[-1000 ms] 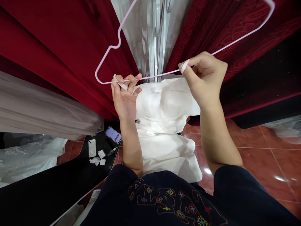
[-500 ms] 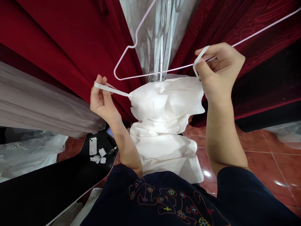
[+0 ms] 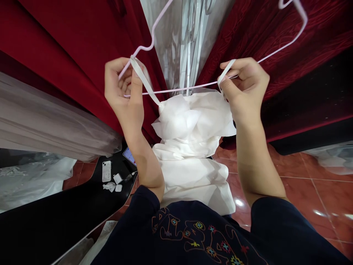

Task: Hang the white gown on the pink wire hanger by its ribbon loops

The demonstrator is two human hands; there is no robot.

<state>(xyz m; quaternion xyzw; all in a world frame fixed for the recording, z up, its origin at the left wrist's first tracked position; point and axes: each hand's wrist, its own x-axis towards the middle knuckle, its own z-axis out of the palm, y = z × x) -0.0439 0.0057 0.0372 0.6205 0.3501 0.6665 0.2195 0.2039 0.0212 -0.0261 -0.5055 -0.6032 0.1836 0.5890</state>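
Observation:
A white dress [image 3: 190, 147] hangs down in front of my body from two thin white straps. My left hand [image 3: 124, 81] is closed on the left strap [image 3: 146, 81], whose top loops over the pale pink hanger [image 3: 179, 89] near its notch. The hanger's left corner passes behind my left thumb. My right hand [image 3: 245, 84] pinches the right strap [image 3: 227, 70] between thumb and fingers. The hanger's lower bar runs through that hand and on to the upper right. Part of the bar is hidden by my right fingers.
Red curtains [image 3: 82, 44] hang on both sides, with a grey sheer curtain [image 3: 55, 114] at left. On a black surface [image 3: 63, 206] lie a phone [image 3: 106, 171], a white charger [image 3: 117, 179] and small white items. Red floor tiles [image 3: 298, 187] show at right.
My left hand has moved up and right to the hanger, and the left strap now loops over its end. The hanger has tilted and shifted left; my right hand moved slightly left.

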